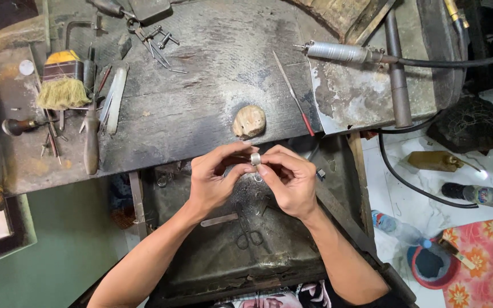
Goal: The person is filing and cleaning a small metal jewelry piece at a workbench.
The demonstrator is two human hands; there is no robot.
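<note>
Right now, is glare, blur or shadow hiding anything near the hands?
Head view: even daylight, sharp focus; the ring between left hand and right hand is clear, with a bright sheen. Drawer below lies dim in shadow. Glare on the marble floor; edges bend slightly from the wide lens.

Wide silver ring band (255, 158), upright, pinched above tray.

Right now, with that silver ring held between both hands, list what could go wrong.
1. The small silver metal ring is pinched only by fingertips of the left hand and right hand; a slip could drop it into the cluttered dark metal tray below, among the scissors.
2. The thin red-handled needle file lies angled at the worn grey workbench edge, close to the right hand; a nudge might knock it off.
</note>
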